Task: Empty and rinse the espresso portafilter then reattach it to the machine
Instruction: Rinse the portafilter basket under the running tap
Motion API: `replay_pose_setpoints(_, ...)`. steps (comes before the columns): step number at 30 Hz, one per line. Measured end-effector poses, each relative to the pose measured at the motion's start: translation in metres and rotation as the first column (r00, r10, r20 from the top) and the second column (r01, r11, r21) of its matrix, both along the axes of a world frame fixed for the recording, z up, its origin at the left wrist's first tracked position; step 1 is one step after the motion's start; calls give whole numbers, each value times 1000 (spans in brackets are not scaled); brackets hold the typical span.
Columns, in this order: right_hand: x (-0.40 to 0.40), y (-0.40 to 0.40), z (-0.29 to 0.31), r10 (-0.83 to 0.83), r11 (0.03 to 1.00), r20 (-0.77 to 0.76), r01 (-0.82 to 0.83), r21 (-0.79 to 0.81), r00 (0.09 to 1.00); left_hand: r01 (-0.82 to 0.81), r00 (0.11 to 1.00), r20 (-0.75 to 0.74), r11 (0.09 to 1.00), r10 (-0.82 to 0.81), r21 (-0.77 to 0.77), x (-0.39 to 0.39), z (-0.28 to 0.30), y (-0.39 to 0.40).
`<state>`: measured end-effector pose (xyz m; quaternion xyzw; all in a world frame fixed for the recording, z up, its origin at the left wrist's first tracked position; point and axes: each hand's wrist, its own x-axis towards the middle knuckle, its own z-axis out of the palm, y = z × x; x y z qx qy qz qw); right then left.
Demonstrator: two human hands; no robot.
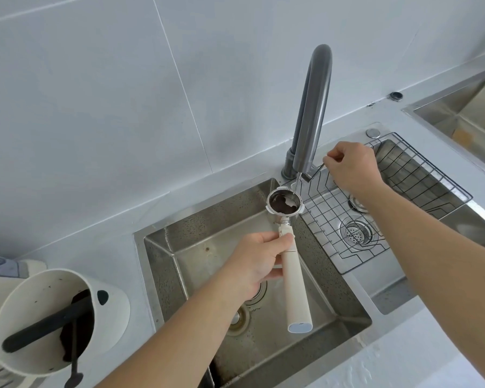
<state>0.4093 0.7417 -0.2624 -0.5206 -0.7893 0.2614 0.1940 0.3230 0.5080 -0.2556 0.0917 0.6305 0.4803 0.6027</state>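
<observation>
My left hand grips the portafilter by its cream handle, holding it over the back right corner of the left sink, basket up under the faucet, coffee grounds inside. My right hand pinches the faucet lever.

A kitchen sink corner: a double stainless-steel sink set into a pale surface, a tall grey gooseneck faucet, a wire drying rack over the right-hand basin, white tiled walls, and a coffee knock box holding spent grounds.
</observation>
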Motion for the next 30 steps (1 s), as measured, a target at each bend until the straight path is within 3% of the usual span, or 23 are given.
replay_pose_setpoints(12,0,1,0,3,1000,-7,-3,2,1000,77,995,70,997,-78,12,-1,2,3)
replay_pose_setpoints(21,0,2,-2,7,1000,-17,-7,10,1000,140,970,-205,990,-132,25,-2,-4,4)
replay_pose_setpoints(30,0,3,-4,6,1000,-6,-6,16,1000,57,998,-39,996,-55,67,-3,-13,8)
